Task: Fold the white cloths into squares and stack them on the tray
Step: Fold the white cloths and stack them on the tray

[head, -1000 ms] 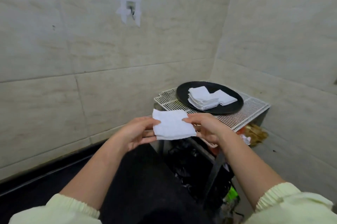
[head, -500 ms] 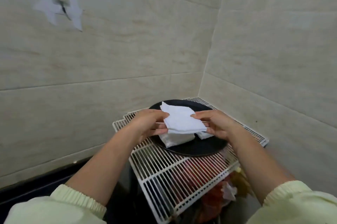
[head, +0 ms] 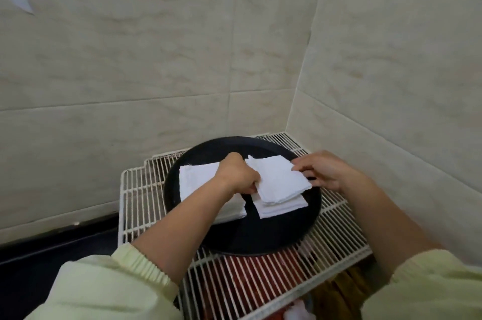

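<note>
The white wire rack (head: 135,189) in the tiled corner carries the round black tray (head: 260,231), and the tray holds everything finished so far. Its left side bears the taller stack (head: 198,181) of folded squares, partly hidden behind the left forearm. Its right side bears a lower stack (head: 281,206), just beside the first.

Right above that lower stack is the folded cloth (head: 279,179), already a square and lying slightly askew to the pile under it. The left hand (head: 238,176) grips its left edge with curled fingers, and the right hand (head: 326,171) pinches its right edge.

Folding of this piece looks done, so what is left is to set it down square and let go. No unfolded cloths are in view, so how many remain cannot be told.
</note>
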`<state>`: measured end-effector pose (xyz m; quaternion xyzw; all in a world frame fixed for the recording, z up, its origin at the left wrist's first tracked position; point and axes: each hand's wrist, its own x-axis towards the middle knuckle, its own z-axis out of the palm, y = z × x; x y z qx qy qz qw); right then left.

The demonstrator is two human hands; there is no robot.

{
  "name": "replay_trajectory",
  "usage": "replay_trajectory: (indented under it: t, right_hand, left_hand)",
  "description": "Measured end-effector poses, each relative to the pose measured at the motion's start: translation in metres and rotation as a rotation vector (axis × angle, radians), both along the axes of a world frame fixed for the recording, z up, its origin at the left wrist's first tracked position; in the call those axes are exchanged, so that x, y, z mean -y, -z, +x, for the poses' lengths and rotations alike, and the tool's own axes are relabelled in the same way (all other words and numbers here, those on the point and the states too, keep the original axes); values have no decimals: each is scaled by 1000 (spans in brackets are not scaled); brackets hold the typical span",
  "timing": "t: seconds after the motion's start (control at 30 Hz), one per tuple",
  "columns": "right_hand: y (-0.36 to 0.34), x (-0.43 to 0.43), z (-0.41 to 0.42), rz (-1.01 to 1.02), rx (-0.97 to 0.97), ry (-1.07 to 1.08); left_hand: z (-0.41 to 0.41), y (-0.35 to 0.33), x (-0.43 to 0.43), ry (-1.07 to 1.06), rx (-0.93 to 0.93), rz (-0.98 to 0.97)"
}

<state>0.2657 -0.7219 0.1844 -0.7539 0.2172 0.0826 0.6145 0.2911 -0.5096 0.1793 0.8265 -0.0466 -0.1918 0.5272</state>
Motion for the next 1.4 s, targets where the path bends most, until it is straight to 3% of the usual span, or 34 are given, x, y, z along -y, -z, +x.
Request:
replay_trajectory:
  t: [0.23, 0.87, 1.03, 1.23, 1.4]
  right_hand:
    - [14, 13, 10, -136, -10, -98]
    - [18, 5, -10, -135, 8, -49]
    - [21, -2, -14, -303, 47, -58]
    - [17, -15, -13, -725, 131, -79]
    - [3, -49, -17, -640, 323, -68]
  left_hand:
    - [11, 16, 16, -17, 44, 216]
    - [0, 15, 11, -35, -25, 142]
    - [-3, 20, 15, -1, 172, 311]
    - [-10, 13, 10, 12, 325, 383]
    - [-19, 4, -15, -36, 446, 282]
